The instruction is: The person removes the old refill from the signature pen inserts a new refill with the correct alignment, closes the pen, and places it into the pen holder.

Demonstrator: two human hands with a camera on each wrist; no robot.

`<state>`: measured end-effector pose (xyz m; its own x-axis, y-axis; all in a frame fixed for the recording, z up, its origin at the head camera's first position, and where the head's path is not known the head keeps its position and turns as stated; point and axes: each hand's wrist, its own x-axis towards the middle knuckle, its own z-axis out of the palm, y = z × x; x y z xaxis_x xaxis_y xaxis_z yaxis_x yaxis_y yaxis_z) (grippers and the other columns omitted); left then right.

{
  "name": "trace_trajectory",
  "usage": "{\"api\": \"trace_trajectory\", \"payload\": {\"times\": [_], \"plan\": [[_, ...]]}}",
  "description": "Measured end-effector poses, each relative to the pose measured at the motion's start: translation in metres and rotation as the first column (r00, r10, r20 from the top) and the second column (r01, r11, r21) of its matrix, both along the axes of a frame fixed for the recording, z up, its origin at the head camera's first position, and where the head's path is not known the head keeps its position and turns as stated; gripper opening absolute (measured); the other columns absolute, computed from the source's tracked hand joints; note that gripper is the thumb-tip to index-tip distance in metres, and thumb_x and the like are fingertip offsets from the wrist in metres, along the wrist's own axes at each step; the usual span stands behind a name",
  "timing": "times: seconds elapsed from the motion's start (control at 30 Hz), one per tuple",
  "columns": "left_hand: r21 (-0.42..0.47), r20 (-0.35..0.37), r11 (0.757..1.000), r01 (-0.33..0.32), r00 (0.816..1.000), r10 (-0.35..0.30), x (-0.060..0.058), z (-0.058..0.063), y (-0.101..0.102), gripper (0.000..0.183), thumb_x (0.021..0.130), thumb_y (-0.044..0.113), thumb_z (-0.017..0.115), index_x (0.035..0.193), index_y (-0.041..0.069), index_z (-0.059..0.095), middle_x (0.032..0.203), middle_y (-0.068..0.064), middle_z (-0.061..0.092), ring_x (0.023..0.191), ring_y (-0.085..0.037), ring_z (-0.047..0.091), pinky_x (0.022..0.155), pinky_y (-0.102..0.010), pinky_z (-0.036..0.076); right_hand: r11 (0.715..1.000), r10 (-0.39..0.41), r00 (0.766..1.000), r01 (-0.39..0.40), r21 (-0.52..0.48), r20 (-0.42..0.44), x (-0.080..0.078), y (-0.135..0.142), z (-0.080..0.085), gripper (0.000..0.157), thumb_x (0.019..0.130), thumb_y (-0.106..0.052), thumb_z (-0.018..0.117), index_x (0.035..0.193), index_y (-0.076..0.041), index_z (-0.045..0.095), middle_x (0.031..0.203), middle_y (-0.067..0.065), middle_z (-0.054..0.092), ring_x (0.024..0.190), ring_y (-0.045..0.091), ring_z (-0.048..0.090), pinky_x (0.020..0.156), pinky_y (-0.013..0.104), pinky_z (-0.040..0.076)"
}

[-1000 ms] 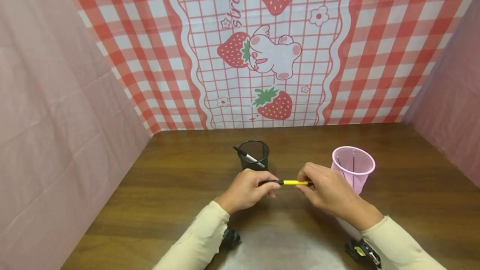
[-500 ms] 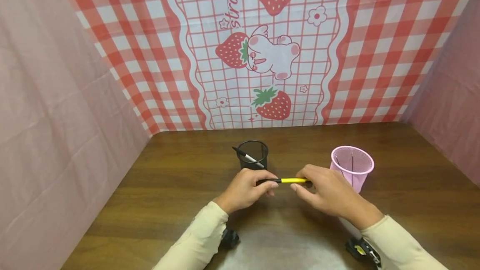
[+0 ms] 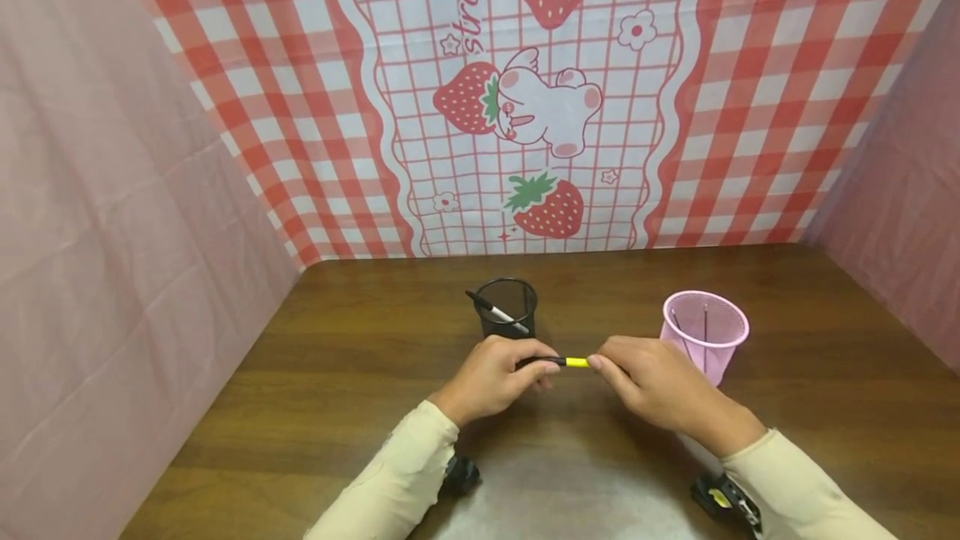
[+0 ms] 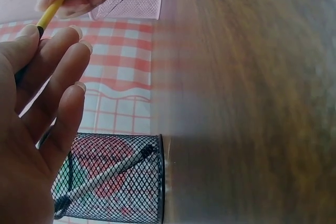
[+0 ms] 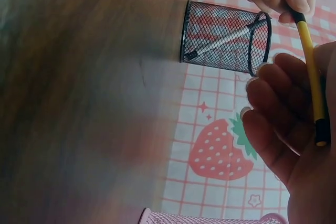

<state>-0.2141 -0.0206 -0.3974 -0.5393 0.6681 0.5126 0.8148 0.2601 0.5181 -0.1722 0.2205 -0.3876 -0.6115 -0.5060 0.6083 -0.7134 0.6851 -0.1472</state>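
Two hands share the black-and-yellow pen (image 3: 577,362), and it's a level hold, nearer the person than the black mesh cup (image 3: 492,329)! The left hand (image 3: 495,373) is right in front of that cup, thumb and forefinger pinching the pen's black end, with the other fingers loosely bent and spread apart in the left wrist view. Over to the right of the cup, the right hand (image 3: 656,382) has the other end, thumb and fingers pinching the yellow barrel, so from above only a short yellow stretch shows between the two grips. The right wrist view shows far more of it: long yellow barrel, then a black end with a yellow tip beside the palm. The pen is up off the wooden table (image 3: 360,357), in front of the cup and a little to its right.

Inside the cup, a white marker (image 3: 506,318) leans at a slant, black end poking over the left side of the rim! Well to the right of the cup stands the pink mesh cup (image 3: 708,358), upright, partly screened by the right hand. Behind the black cup hangs a strawberry-print cloth (image 3: 551,211), and pale sleeves (image 3: 397,465) reach in from the cup's near side
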Motion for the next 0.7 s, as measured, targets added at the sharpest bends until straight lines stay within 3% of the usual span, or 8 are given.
{"api": "trace_trajectory", "payload": {"times": [0.3, 0.7], "plan": [[-0.014, -0.011, 1.000, -0.014, 1.000, 0.014, 0.0017, 0.0005, -0.0008, 0.018, 0.092, 0.031, 0.056, 0.096, 0.017, 0.067, 0.071, 0.016, 0.064, 0.062, 0.003, 0.062, 0.057, -0.009, 0.047, 0.998, 0.050, 0.999, -0.050, -0.036, -0.007, -0.0006, -0.0002, -0.0020, 0.005, 0.086, -0.020, 0.066, 0.082, -0.022, 0.063, 0.071, -0.020, 0.047, 0.057, -0.003, 0.042, 0.050, 0.014, 0.036], [-0.019, 0.027, 1.000, -0.010, 1.000, 0.011, -0.0004, -0.0020, -0.0008, 0.020, 0.093, 0.031, 0.056, 0.096, 0.015, 0.068, 0.070, 0.016, 0.063, 0.061, 0.004, 0.061, 0.055, -0.010, 0.047, 0.995, 0.077, 0.996, -0.079, -0.061, -0.033, -0.0011, -0.0002, -0.0022, 0.011, 0.080, -0.021, 0.072, 0.085, -0.022, 0.062, 0.073, -0.019, 0.047, 0.058, -0.002, 0.044, 0.051, 0.013, 0.037]]}}
